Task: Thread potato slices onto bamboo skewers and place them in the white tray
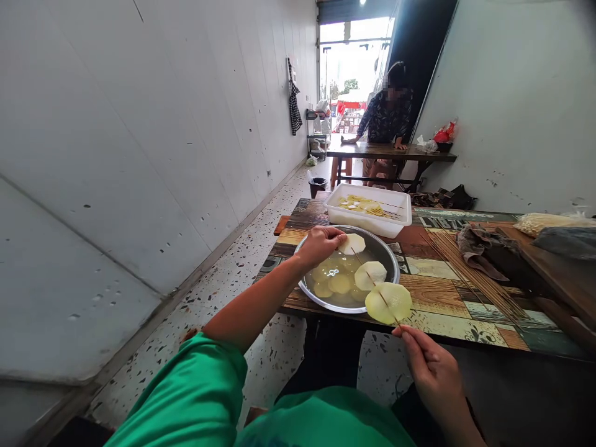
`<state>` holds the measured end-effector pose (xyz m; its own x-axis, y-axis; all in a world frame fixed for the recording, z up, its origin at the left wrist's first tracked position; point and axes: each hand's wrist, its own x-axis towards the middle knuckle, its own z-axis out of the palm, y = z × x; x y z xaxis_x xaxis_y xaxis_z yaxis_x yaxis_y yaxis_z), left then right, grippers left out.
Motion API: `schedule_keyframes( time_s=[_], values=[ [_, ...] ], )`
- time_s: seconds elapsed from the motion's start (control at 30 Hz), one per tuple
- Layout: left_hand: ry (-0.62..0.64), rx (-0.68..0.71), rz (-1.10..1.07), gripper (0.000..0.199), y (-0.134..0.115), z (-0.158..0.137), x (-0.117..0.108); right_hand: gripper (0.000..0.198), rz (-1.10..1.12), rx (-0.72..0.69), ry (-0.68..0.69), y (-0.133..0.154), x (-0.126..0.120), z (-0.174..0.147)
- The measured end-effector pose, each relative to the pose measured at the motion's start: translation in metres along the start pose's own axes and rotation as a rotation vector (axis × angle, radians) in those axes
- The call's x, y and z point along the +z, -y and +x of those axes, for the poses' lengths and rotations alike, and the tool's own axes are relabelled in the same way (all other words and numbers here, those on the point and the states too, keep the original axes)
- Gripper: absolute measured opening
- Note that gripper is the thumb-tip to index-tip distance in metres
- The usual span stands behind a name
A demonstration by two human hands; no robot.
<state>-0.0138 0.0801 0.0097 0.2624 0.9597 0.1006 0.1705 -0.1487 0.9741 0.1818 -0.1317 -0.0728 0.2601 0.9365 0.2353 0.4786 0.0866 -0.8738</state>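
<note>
My right hand (431, 366) pinches the near end of a thin wooden skewer (395, 318), which slants up and away to the left. Two pale round slices, which look like potato, are threaded along it: a yellowish one (388, 303) near my right hand and a whiter one (370, 275) farther up. At the far tip, my left hand (321, 243) grips a third potato slice (352, 244) by its left edge. Beneath lies a metal basin (395, 282) of cloudy water, with several loose slices (339, 283) in it.
Behind the basin, a white plastic tub (367, 223) holds skewered slices. Bare skewers (479, 273) and a brown cloth (487, 243) lie on the table's right side, beside a wooden board (540, 254). A person (388, 118) leans on another table (372, 150) farther back.
</note>
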Motion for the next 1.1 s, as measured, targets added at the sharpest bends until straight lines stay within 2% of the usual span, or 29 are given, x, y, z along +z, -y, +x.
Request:
schedule_keyframes(
  time_s=[0.1, 0.17, 0.3, 0.43, 0.5, 0.6, 0.77, 0.87, 0.97, 1.1],
  values=[
    [-0.002, -0.1, -0.139, 0.009, -0.002, 0.002, 0.0, 0.035, 0.017, 0.002, -0.018, 0.0, 0.002, 0.0],
    [0.03, -0.223, -0.286, 0.007, -0.002, 0.004, -0.001, 0.034, 0.049, 0.017, -0.022, -0.004, 0.002, -0.002],
    [0.204, -0.429, -0.57, 0.01, -0.002, 0.007, -0.006, 0.033, 0.215, 0.095, 0.053, -0.022, 0.002, -0.003],
    [0.331, -0.494, -0.711, 0.011, -0.005, 0.005, -0.008, 0.034, 0.39, 0.169, 0.132, -0.038, 0.005, -0.002],
    [0.362, -0.497, -0.734, 0.01, -0.007, 0.004, -0.008, 0.034, 0.434, 0.193, 0.135, -0.041, 0.008, -0.002],
    [0.324, -0.46, -0.69, 0.009, -0.007, 0.002, -0.005, 0.035, 0.419, 0.203, 0.108, -0.038, 0.01, -0.002],
    [0.274, -0.388, -0.584, 0.022, -0.001, -0.002, 0.007, 0.036, 0.288, 0.168, 0.044, -0.019, 0.009, 0.002],
    [0.235, -0.289, -0.621, 0.03, 0.004, -0.006, 0.013, 0.038, 0.239, 0.111, 0.038, -0.011, 0.011, 0.008],
    [0.305, -0.239, -0.68, 0.036, 0.008, -0.01, 0.012, 0.039, 0.221, 0.079, 0.044, -0.009, 0.012, 0.011],
    [0.381, -0.203, -0.682, 0.048, 0.012, -0.015, 0.007, 0.037, 0.251, 0.119, 0.083, -0.012, 0.009, 0.009]
  ],
)
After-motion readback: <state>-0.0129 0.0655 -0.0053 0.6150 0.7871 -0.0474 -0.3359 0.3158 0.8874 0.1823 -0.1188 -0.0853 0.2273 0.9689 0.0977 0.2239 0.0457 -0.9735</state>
